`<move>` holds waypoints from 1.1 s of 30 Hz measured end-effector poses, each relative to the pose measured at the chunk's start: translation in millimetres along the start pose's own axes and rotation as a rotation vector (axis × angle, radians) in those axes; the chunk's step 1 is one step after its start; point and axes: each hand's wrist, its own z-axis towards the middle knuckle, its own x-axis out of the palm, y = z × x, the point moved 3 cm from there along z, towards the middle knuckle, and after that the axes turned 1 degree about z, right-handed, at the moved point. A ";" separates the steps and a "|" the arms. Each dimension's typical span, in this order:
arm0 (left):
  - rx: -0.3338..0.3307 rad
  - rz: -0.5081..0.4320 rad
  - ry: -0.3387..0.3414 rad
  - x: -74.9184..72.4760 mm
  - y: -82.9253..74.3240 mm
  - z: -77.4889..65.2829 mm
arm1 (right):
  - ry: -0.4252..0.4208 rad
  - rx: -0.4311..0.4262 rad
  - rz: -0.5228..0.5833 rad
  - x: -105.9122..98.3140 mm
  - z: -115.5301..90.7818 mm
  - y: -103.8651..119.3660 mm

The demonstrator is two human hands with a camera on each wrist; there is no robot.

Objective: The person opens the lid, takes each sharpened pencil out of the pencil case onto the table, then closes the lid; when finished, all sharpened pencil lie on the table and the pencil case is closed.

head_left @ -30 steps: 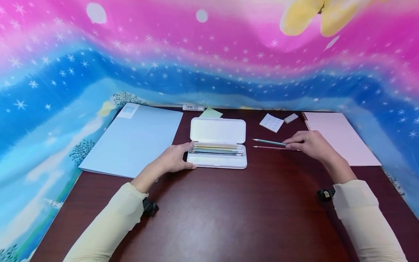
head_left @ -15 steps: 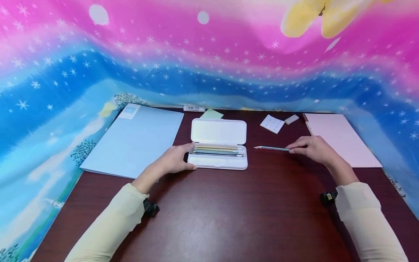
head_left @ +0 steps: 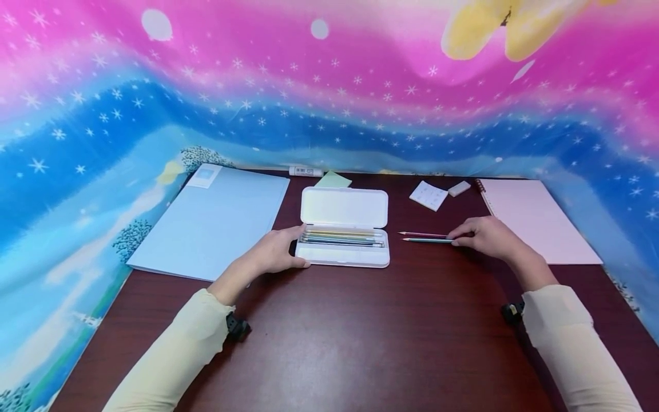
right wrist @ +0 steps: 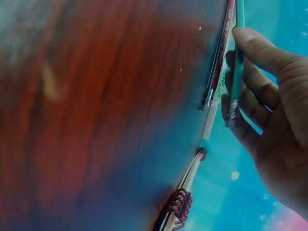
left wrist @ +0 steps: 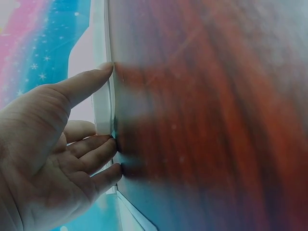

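"What's your right hand (head_left: pixel 486 237) doing?"
"I'm pinching a slim teal pencil (head_left: pixel 427 240) just in front of a dark red pencil (head_left: pixel 421 234). Its tip points at the open white rectangular pencil case (head_left: pixel 334 253), apart from it."
"And the other?"
"My left hand (head_left: pixel 273 252) grips the case's left end, thumb at the front corner; several slim pencils (head_left: pixel 342 239) lie in its rear compartment."

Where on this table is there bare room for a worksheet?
Bare: the table between the sleeves, in front of the pencil case; a smaller patch between the lid and white paper. Crowded: left hand on the case, beside blue folder; right hand pinching the green pencil beside the red pencil.
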 end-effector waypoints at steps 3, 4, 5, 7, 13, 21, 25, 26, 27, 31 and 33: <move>0.003 0.002 0.000 0.3 0.2 0.6 | 0.011 -0.009 -0.057 -0.1 1.4 4.4; 0.005 0.003 -0.001 0.3 0.4 0.7 | 0.014 -0.012 -0.070 -0.1 2.1 5.7; 0.007 0.002 -0.002 0.2 0.5 0.8 | 0.016 -0.013 -0.084 0.2 2.9 6.4; 0.012 0.005 -0.002 0.1 0.6 1.2 | 0.014 -0.021 -0.106 0.4 4.4 7.8; 0.011 0.014 0.002 -0.6 -0.5 1.0 | 0.015 -0.041 -0.173 2.3 9.4 10.7; 0.013 0.013 0.006 0.3 0.5 0.5 | 0.019 -0.015 -0.258 4.4 13.0 12.3; 0.015 0.016 0.004 0.3 0.9 0.4 | 0.019 0.018 -0.256 4.4 14.3 11.9; 0.015 0.017 0.003 0.3 0.9 0.4 | 0.022 0.028 -0.254 4.5 14.7 11.6; 0.016 0.018 0.002 0.1 0.8 0.3 | 0.028 0.035 -0.253 4.6 14.9 11.4; 0.012 0.019 -0.001 -0.4 0.2 -0.2 | 0.047 0.042 -0.251 5.0 15.5 9.9; 0.010 0.018 0.001 -0.5 0.0 -0.7 | 0.051 0.035 -0.246 5.0 15.6 10.1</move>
